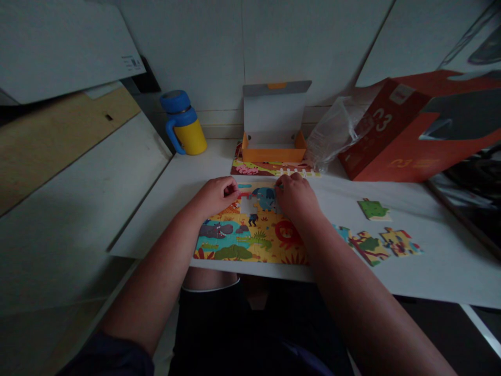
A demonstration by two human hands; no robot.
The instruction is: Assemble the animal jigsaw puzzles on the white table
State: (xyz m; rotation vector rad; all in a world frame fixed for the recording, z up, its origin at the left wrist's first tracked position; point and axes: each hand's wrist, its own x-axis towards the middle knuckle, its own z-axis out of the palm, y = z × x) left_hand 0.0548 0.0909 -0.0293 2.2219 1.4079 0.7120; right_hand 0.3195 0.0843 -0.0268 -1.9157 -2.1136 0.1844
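pale walls rise behind the white table (438, 271), where we have the animal puzzle (235, 237) lying flat at the centre of the frame, a gap in its upper part. our left hand (219, 196) rests at its upper left edge, fingers curled together; our right hand (298, 196) is at its upper right, and we cannot tell whether that grip is closed. loose pieces (368, 244) lie right of centre; the open orange box (274, 151) stands above the puzzle.

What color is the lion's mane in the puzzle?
The lion's mane is red. It shows best in the head view.
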